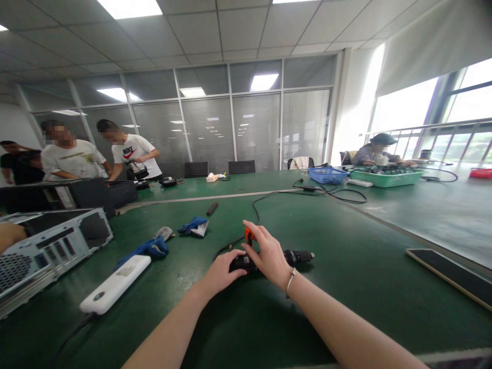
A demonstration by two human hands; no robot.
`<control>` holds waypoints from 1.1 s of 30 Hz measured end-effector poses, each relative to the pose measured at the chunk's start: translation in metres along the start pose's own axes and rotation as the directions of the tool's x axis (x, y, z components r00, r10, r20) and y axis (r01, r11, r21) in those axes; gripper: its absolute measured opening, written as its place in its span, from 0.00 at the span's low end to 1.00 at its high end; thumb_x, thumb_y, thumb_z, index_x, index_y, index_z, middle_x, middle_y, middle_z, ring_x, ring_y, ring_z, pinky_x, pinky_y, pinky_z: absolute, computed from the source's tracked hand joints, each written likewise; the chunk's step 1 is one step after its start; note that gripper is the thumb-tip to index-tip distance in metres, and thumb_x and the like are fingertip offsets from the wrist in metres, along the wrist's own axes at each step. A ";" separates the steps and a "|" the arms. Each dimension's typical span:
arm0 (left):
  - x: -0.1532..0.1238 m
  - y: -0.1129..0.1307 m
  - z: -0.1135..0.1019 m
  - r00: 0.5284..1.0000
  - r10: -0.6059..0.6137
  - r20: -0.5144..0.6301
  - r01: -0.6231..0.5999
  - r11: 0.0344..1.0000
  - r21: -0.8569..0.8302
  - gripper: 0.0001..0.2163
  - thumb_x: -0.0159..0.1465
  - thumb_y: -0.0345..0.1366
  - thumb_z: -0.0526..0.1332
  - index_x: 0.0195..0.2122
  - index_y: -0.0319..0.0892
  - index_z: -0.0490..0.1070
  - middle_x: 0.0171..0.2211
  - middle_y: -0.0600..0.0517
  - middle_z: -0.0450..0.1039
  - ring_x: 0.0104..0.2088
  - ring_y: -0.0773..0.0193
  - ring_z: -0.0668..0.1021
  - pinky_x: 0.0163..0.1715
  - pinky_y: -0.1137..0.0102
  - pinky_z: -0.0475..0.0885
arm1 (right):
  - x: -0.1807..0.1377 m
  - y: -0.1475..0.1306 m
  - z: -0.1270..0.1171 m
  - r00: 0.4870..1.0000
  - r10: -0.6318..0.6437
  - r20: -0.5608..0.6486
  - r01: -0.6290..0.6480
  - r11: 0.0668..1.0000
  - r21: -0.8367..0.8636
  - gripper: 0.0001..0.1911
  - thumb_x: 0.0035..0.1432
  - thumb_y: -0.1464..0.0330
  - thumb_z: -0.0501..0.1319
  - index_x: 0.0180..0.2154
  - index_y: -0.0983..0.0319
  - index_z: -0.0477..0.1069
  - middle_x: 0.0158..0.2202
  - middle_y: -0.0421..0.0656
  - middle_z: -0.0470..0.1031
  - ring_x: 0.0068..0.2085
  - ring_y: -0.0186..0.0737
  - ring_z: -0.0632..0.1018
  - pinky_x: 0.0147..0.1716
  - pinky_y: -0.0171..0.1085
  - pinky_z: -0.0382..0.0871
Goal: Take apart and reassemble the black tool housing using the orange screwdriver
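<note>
Through the head camera I am viewing a black tool, lengthwise on or just above the green table; I am not able to tell which. Its ribbed nose is ending in a metal tip, pointing right. My left hand is gripping its rear end, thumb and fingers clamped on it. My right hand is crossing over its middle, blocking that part; thumb and fingertips are pinching an orange piece. Whether this is joined to the tool, I cannot tell. Behind the hands a black cord is running off. Beyond, a dark rod and a blue-and-white cloth are lying. Further left, a white device is resting near a metal case.
</note>
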State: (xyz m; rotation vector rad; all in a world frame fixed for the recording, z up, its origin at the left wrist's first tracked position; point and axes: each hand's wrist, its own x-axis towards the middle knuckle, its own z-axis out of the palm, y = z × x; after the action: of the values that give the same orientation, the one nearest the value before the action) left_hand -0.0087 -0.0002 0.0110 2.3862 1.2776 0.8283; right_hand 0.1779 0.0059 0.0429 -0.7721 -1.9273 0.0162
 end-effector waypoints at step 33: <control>-0.003 0.001 -0.001 1.000 -0.003 0.002 0.003 1.000 0.019 0.19 0.57 0.36 0.67 0.50 0.46 0.70 0.47 0.51 0.76 0.46 0.56 0.76 0.49 0.66 0.68 | -0.004 -0.001 0.006 1.000 -0.014 0.008 0.013 0.995 0.097 0.31 0.61 0.75 0.53 0.64 0.55 0.50 0.50 0.47 0.68 0.46 0.42 0.74 0.47 0.42 0.71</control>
State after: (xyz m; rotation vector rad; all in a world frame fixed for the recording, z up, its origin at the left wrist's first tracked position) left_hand -0.0100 -0.0029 0.0117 2.3982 1.2936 0.8166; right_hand 0.1738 0.0049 0.0366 -0.6954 -1.9250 0.1040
